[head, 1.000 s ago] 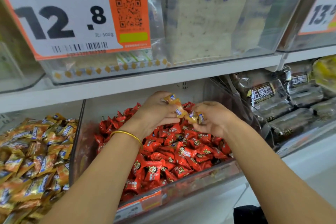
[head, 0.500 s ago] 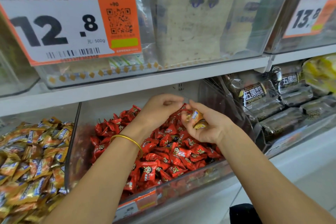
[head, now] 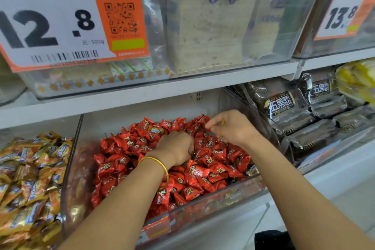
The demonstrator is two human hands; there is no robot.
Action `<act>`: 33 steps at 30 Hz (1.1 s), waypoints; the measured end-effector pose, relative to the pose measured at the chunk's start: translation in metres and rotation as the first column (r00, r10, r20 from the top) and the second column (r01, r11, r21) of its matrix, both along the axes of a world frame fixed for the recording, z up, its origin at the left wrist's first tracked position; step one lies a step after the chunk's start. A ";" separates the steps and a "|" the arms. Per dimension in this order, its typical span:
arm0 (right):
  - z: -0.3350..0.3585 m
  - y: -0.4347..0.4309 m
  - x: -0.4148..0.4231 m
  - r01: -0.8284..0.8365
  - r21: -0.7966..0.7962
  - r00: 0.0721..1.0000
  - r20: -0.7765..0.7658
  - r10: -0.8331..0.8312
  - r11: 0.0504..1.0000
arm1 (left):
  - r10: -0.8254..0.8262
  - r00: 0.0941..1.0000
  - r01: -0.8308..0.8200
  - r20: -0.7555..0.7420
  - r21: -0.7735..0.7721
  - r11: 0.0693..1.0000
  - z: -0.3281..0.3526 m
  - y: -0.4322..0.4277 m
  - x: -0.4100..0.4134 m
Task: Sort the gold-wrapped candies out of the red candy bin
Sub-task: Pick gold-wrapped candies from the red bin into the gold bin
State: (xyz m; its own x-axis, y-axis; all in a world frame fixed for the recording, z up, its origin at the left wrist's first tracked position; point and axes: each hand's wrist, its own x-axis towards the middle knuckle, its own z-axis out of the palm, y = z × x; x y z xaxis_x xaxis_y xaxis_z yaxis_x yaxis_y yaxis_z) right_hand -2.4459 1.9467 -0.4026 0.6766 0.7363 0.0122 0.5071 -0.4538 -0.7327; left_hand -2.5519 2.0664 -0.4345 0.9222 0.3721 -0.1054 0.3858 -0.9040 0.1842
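Many gold candies (head: 30,178) fill far-left bin. Beside it, clear red candy bin (head: 74,168) heaped with red candies (head: 121,158). One stray gold candy (head: 156,130) on heap near back, just beyond left hand (head: 176,148). Left hand's fingers curled, dug into heap; grip cannot be told. Right hand (head: 233,129) above heap's right side, curled round held gold candy (head: 222,122), only sliver showing. Black packs (head: 284,107) at right.

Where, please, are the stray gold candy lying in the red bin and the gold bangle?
stray gold candy (head: 156,130): head view, middle of its wrapper.
gold bangle (head: 154,158): head view, band across the wrist.
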 end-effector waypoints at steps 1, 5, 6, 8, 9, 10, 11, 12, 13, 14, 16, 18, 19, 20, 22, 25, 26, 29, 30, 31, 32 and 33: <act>-0.002 0.004 0.001 -0.033 -0.105 0.994 0.097 0.044 0.994 | -0.001 1.000 0.001 0.008 -0.006 1.000 0.001 -0.001 0.000; -0.012 0.019 0.008 -0.008 -0.433 0.959 0.252 0.129 0.901 | 0.065 0.987 -0.041 0.147 -0.158 0.987 0.010 0.007 -0.007; -0.014 0.021 0.009 -0.014 -0.486 0.957 0.245 0.152 0.874 | 0.097 0.973 -0.054 0.209 -0.200 0.978 0.014 0.011 -0.010; -0.017 0.023 0.011 -0.083 -0.571 0.944 0.218 0.249 0.817 | 0.132 0.947 -0.052 0.292 -0.266 0.963 0.021 0.016 -0.016; -0.019 0.024 0.011 -0.118 -0.599 0.929 0.214 0.301 0.792 | 0.125 0.947 -0.031 0.296 -0.302 0.953 0.023 0.017 -0.020; -0.020 0.024 0.011 -0.137 -0.617 0.917 0.217 0.335 0.775 | 0.100 0.959 -0.009 0.266 -0.325 0.946 0.025 0.018 -0.022; -0.022 0.025 0.011 -0.142 -0.619 0.913 0.220 0.344 0.772 | 0.054 0.976 0.020 0.210 -0.334 0.942 0.026 0.017 -0.024; -0.024 0.027 0.011 -0.137 -0.613 0.915 0.222 0.337 0.778 | 0.000 0.991 0.047 0.137 -0.345 0.937 0.026 0.015 -0.025; -0.025 0.027 0.011 -0.130 -0.596 0.920 0.225 0.320 0.792 | -0.039 0.997 0.059 0.063 -0.361 0.931 0.026 0.014 -0.025; -0.025 0.027 0.011 -0.120 -0.575 0.926 0.230 0.300 0.809 | -0.066 0.998 0.058 -0.008 -0.377 0.924 0.027 0.012 -0.025; -0.025 0.026 0.012 -0.092 -0.488 0.942 0.239 0.235 0.868 | -0.114 0.987 0.059 -0.116 -0.402 0.914 0.028 0.009 -0.024; -0.024 0.023 0.015 -0.050 -0.311 0.972 0.204 0.117 0.949 | -0.143 0.976 0.068 -0.162 -0.401 0.914 0.028 0.007 -0.023; -0.024 0.021 0.017 -0.030 -0.226 0.983 0.169 0.069 0.974 | -0.145 0.974 0.071 -0.175 -0.372 0.926 0.026 0.007 -0.021; -0.024 0.020 0.018 -0.018 -0.169 0.989 0.139 0.042 0.985 | -0.140 0.973 0.071 -0.184 -0.339 0.938 0.024 0.006 -0.020; -0.022 0.016 0.016 -0.021 -0.076 0.999 0.047 0.024 0.997 | -0.118 0.982 0.069 -0.144 -0.310 0.948 0.021 0.004 -0.018; -0.014 0.008 0.012 0.039 0.081 0.982 -0.190 -0.023 0.996 | -0.057 0.998 0.060 0.019 -0.364 0.929 0.024 0.006 -0.018; -0.011 0.005 0.011 0.057 0.120 0.965 -0.261 -0.024 0.991 | -0.014 0.997 0.046 0.082 -0.400 0.916 0.028 0.008 -0.019; 0.000 -0.001 0.005 0.062 0.165 0.916 -0.402 0.010 0.984 | 0.140 0.956 0.016 0.258 -0.521 0.853 0.039 0.011 -0.026; 0.003 -0.002 0.002 0.058 0.170 0.899 -0.436 0.023 0.984 | 0.188 0.937 0.012 0.295 -0.565 0.825 0.043 0.010 -0.029; 0.006 -0.003 -0.002 0.050 0.184 0.879 -0.474 0.044 0.982 | 0.226 0.922 0.015 0.314 -0.614 0.789 0.047 0.008 -0.032; 0.009 -0.004 -0.006 0.036 0.207 0.854 -0.514 0.077 0.978 | 0.264 0.912 0.017 0.315 -0.670 0.742 0.051 0.008 -0.037; 0.012 -0.005 -0.011 0.018 0.235 0.828 -0.548 0.117 0.972 | 0.299 0.907 0.022 0.296 -0.743 0.669 0.054 0.007 -0.042</act>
